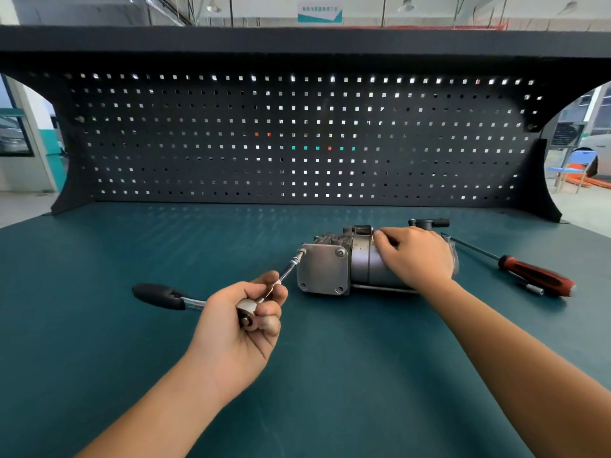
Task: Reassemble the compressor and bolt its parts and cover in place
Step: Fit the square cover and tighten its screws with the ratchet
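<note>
The grey metal compressor (360, 266) lies on its side on the green bench top, its square cover plate (322, 269) facing me. Bolts show in the plate's corners. My left hand (241, 315) grips the head of a ratchet wrench (158, 295), whose black handle points left. The wrench's thin extension (291, 264) reaches up to the bolt at the plate's top left corner. My right hand (416, 256) rests on top of the compressor's round body, fingers curled over it, holding it down.
A red and black screwdriver (529, 272) lies right of the compressor, with a small socket bit (534, 288) beside it. A black plastic part (428, 223) sits behind the compressor. The dark pegboard (297, 140) closes off the back of the bench (165, 233).
</note>
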`<state>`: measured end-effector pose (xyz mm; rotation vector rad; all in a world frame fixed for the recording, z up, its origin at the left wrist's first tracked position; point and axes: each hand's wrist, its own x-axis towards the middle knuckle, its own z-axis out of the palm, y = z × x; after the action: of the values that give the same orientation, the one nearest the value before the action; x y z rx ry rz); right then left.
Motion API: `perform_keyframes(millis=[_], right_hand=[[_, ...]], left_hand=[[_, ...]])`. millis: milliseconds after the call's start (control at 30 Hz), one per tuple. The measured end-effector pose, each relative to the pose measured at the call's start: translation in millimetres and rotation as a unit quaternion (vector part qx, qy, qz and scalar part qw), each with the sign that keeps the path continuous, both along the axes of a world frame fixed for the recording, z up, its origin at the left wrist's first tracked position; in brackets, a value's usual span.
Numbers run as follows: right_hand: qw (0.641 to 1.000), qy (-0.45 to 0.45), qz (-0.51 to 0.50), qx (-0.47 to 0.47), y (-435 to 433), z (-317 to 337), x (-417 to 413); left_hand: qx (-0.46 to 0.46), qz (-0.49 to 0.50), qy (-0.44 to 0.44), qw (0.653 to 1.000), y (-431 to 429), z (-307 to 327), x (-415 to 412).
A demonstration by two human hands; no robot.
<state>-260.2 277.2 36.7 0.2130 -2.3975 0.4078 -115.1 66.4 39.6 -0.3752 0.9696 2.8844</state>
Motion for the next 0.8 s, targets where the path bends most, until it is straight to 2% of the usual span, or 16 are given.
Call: perform_keyframes(millis=[100, 233, 300, 333, 367, 433, 467, 500, 533, 567, 600, 633, 667, 733, 767, 800], right_hand=[[1.000, 0.001, -0.011, 0.002, -1.0, 0.4, 0.6], [0.999, -0.023, -0.026, -0.033, -4.7, 3.0, -0.3], [0.998, -0.030, -0.030, -0.050, -5.6, 4.3, -2.1], [0.998, -0.032, -0.030, -0.053, -5.5, 4.2, -3.1], [0.998, -0.032, -0.029, -0.053, -5.3, 4.0, -3.6], [0.998, -0.028, -0.029, -0.051, -4.3, 3.2, -3.6], [0.998, -0.023, -0.028, -0.049, -4.1, 2.7, -3.8], [0.998, -0.019, -0.027, -0.046, -4.0, 2.4, -4.2], [0.999, -0.017, -0.026, -0.042, -4.2, 2.4, -4.6], [0.999, -0.015, -0.026, -0.039, -4.0, 2.3, -4.4], [0.999, -0.014, -0.025, -0.037, -4.2, 2.1, -4.2], [0.999, -0.012, -0.024, -0.036, -4.6, 1.8, -4.1], [0.999, -0.009, -0.024, -0.034, -4.9, 1.6, -4.0], [0.999, -0.006, -0.025, -0.032, -5.5, 2.2, -3.5], [0.999, -0.005, -0.025, -0.031, -5.7, 2.5, -3.0], [0.999, -0.005, -0.023, -0.030, -5.8, 2.7, -2.7]], left_hand=[[-0.048, 0.022, 0.004, 0.999, -2.0, 2.0, -2.2], [-0.197, 0.044, 0.022, 0.979, -1.0, 11.7, -5.8], [-0.309, 0.050, 0.049, 0.949, -1.2, 14.4, -7.3], [-0.405, 0.055, 0.066, 0.910, -0.6, 12.5, -7.5], [-0.523, 0.059, 0.088, 0.846, 0.6, 7.9, -7.4], [-0.722, 0.080, 0.141, 0.672, 4.7, -4.6, -7.0], [-0.774, 0.099, 0.154, 0.606, 6.0, -8.7, -6.7], [-0.797, 0.115, 0.162, 0.570, 5.6, -11.4, -6.8], [-0.805, 0.125, 0.166, 0.555, 4.6, -12.1, -7.6], [-0.804, 0.124, 0.167, 0.558, 3.9, -10.9, -8.3], [-0.784, 0.121, 0.166, 0.586, 2.7, -9.9, -9.6], [-0.744, 0.113, 0.158, 0.639, 2.1, -8.3, -10.4], [-0.675, 0.101, 0.142, 0.717, 1.8, -5.9, -10.1], [-0.434, 0.070, 0.089, 0.894, -1.6, -0.2, -8.0], [-0.295, 0.049, 0.061, 0.952, -5.2, 1.9, -7.2], [-0.168, 0.033, 0.044, 0.984, -9.3, 4.1, -6.9]])
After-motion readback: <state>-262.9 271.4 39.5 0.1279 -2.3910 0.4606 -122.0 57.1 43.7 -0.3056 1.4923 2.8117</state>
